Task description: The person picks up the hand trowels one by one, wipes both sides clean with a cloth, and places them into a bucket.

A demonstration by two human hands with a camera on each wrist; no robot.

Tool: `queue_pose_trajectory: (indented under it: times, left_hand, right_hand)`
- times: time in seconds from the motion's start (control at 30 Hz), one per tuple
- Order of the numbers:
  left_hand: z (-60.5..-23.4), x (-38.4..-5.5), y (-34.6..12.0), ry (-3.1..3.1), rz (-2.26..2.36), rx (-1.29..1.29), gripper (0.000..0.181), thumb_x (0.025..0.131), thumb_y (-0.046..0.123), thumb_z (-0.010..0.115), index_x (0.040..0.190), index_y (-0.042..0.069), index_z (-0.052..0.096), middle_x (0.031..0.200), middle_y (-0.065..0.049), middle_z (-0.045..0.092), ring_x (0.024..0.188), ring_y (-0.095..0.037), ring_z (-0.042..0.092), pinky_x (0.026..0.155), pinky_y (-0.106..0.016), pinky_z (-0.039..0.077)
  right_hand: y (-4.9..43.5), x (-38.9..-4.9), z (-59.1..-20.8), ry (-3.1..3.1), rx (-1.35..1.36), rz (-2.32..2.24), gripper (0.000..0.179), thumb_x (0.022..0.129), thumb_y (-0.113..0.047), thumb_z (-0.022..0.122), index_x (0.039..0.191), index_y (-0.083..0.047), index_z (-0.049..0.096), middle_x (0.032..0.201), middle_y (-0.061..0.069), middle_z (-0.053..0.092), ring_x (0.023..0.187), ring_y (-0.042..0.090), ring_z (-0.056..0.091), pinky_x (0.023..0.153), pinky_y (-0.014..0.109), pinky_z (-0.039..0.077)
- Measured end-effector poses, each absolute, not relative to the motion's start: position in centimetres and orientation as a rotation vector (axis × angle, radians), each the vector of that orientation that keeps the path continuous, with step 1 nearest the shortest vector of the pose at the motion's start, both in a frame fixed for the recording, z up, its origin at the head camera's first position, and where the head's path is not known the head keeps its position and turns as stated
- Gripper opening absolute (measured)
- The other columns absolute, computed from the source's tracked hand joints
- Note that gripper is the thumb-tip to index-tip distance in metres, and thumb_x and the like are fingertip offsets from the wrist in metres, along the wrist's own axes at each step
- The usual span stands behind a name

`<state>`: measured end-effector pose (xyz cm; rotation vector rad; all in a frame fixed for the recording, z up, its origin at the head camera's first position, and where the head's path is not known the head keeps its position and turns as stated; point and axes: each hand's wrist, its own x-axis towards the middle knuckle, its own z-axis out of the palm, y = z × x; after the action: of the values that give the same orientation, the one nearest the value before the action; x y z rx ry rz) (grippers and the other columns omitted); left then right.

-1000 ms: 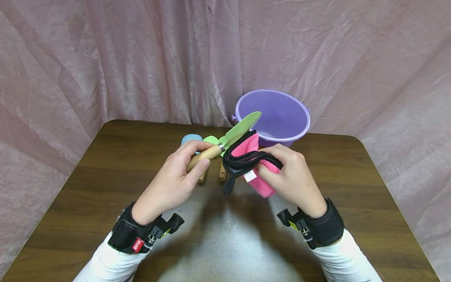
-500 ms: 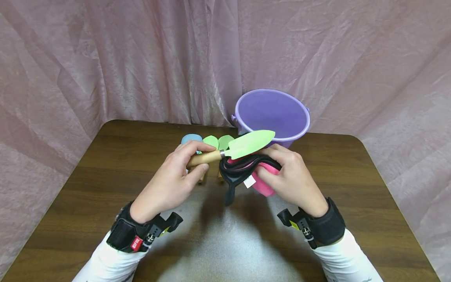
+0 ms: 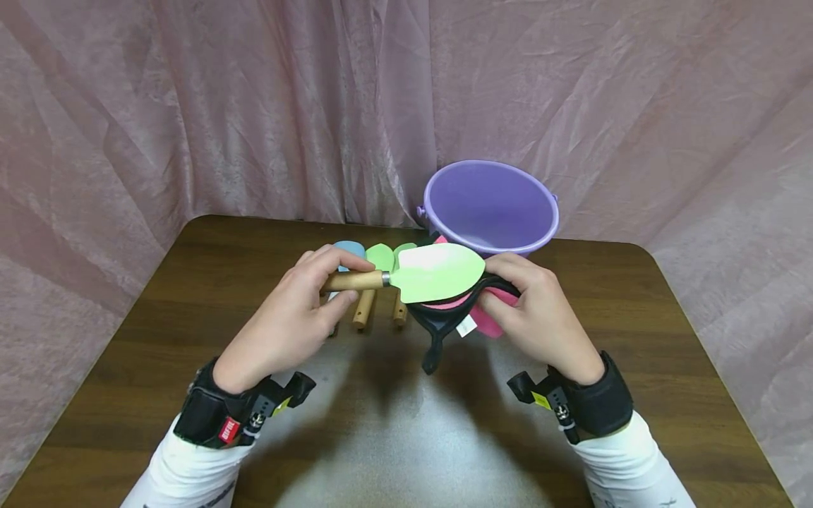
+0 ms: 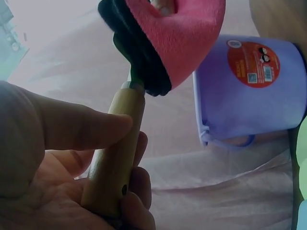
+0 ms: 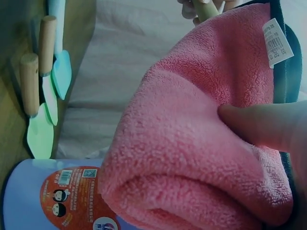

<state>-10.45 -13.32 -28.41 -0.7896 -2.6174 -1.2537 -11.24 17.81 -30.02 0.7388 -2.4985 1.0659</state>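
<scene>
My left hand [image 3: 286, 317] grips the wooden handle [image 4: 112, 153] of a small garden trowel [image 3: 438, 275]. Its light-green blade lies level and points right, broad face up in the head view. My right hand [image 3: 540, 310] pinches a folded pink fluffy cloth [image 5: 192, 124] with black edging and a white label [image 5: 277, 43]. In the head view the blade overlaps the cloth, which lies right behind and under it. Dark edging hides most of the blade in the left wrist view. Whether cloth and blade touch, I cannot tell for certain.
A purple bucket [image 3: 492, 204] stands at the table's back edge, right of centre. Left of it lie two green-bladed tools with wooden handles [image 3: 364, 309] and a blue-headed tool [image 3: 349, 248]. A pink curtain [image 3: 286, 106] hangs behind the brown table [image 3: 159, 317].
The trowel has turned from slanting up and right to level, its face now showing. My left hand has shifted slightly left with it. My right hand and the cloth have moved slightly right.
</scene>
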Motion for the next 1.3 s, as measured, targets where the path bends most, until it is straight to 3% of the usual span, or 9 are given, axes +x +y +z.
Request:
queue_pose_trajectory:
  times: [0.2,0.37,0.83,1.3]
  left_hand:
    - [-28.2,-10.6,-13.9,-2.644,-1.250,-0.791,0.036,0.093,0.002,0.065,0.120,0.025,0.061,0.114,0.014,0.057,0.108,-0.015,0.047,0.088,-0.039,0.040]
    - [-28.0,-10.7,-14.4,-2.662,-1.249,-0.777,0.034,0.093,0.002,0.064,0.120,0.023,0.061,0.114,0.013,0.058,0.111,-0.015,0.047,0.089,-0.039,0.040]
    - [-27.4,-11.0,-15.7,-2.747,-1.224,-0.727,0.035,0.094,0.001,0.057,0.121,0.021,0.062,0.113,0.008,0.058,0.099,-0.018,0.046,0.082,-0.039,0.039]
    - [-26.8,-10.9,-16.8,-2.775,-1.176,-0.721,0.035,0.093,0.000,0.060,0.121,0.022,0.063,0.111,0.007,0.059,0.098,-0.016,0.046,0.081,-0.039,0.037]
  right_hand:
    - [18.2,-11.3,-29.7,-2.487,0.727,1.078,0.026,0.085,-0.003,0.073,0.110,-0.013,0.074,0.109,-0.008,0.067,0.105,0.009,0.059,0.092,0.029,0.045]
    - [18.6,-11.3,-29.5,-2.490,0.700,1.070,0.031,0.085,0.001,0.071,0.112,-0.016,0.074,0.107,-0.010,0.067,0.102,0.008,0.059,0.086,0.025,0.045]
    - [20.1,-11.1,-28.7,-2.513,0.598,1.046,0.033,0.086,-0.001,0.071,0.115,-0.018,0.074,0.105,-0.009,0.067,0.098,0.006,0.058,0.077,0.024,0.047]
    - [20.7,-11.0,-28.4,-2.557,0.575,1.026,0.033,0.088,-0.001,0.070,0.116,-0.018,0.074,0.106,-0.007,0.067,0.099,0.010,0.057,0.072,0.023,0.048]
